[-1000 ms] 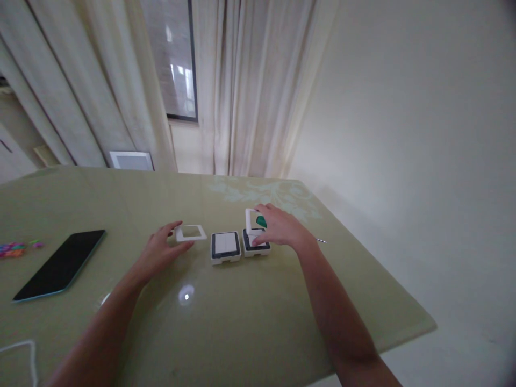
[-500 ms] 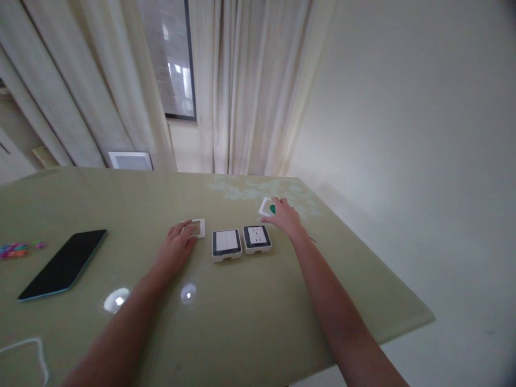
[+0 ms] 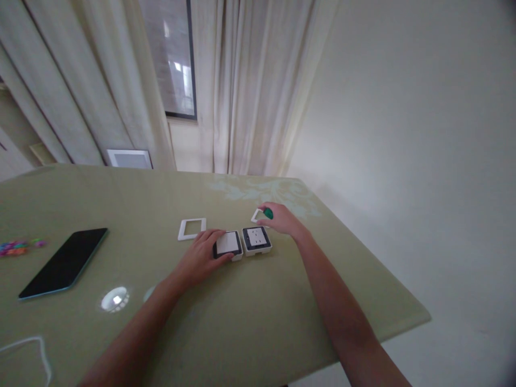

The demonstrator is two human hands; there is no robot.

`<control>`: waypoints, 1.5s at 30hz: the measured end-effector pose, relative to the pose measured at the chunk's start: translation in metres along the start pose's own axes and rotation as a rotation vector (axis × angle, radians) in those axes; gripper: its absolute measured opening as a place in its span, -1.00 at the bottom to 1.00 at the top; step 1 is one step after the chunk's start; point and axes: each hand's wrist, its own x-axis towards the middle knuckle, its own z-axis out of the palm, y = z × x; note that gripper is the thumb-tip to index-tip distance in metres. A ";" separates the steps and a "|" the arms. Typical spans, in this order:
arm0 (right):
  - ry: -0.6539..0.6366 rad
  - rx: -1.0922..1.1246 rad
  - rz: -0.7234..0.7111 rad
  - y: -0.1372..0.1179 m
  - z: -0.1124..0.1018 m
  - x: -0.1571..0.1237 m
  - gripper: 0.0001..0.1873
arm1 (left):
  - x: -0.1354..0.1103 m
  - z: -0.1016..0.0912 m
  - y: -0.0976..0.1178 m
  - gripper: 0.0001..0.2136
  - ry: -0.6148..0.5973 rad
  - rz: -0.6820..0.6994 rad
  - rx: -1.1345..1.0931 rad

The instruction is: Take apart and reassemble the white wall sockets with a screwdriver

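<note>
Two hands at work mid-frame. Clasps switch module point(image 3: 229, 243) with left hand point(image 3: 200, 259); pinches green tool point(image 3: 268, 213) in right hand point(image 3: 282, 219), above socket module point(image 3: 256, 238). Finds first frame point(image 3: 193, 220) and second frame point(image 3: 253, 217) off, flat on bench point(image 3: 242, 312).

Both bare forearms are seen rising from the lower edge of the frame toward its centre. The left arm is brought in from the lower left and stretched diagonally up and to the right, the wrist kept nearly straight. The left hand point(image 3: 200, 257) is laid palm down just left of centre, with the fingers point(image 3: 210, 236) loosely bent and pointed right and the thumb held apart below them. The right arm is brought in from the lower right and angled up and to the left. The right hand point(image 3: 281, 219) is turned palm down slightly above centre, its fingertips drawn together in a pinch.
</note>
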 end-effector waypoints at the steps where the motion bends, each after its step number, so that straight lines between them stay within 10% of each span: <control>1: -0.046 0.013 -0.055 -0.007 0.000 -0.005 -0.29 | 0.000 -0.004 -0.001 -0.44 -0.012 0.013 0.000; 6: -0.224 0.024 -0.157 -0.022 0.012 -0.037 -0.16 | -0.002 -0.008 0.002 -0.47 -0.006 0.039 -0.018; 12: -0.181 0.004 -0.007 0.022 -0.013 -0.065 -0.19 | -0.006 0.006 0.021 -0.45 -0.039 0.081 -0.072; 20: 0.332 0.180 0.080 -0.015 -0.044 -0.077 -0.71 | -0.009 -0.002 0.026 -0.45 -0.104 0.099 -0.146; 23: 0.697 1.020 -0.135 -0.059 -0.043 -0.072 -0.52 | -0.013 -0.005 0.028 -0.40 -0.147 0.112 -0.155; 30: 0.429 1.766 -0.148 -0.109 -0.001 -0.037 -0.51 | -0.015 -0.016 0.034 -0.42 -0.266 0.103 -0.163; 45: 0.269 1.944 -0.145 -0.093 0.021 -0.032 -0.58 | -0.019 -0.009 0.041 -0.49 -0.189 0.069 -0.203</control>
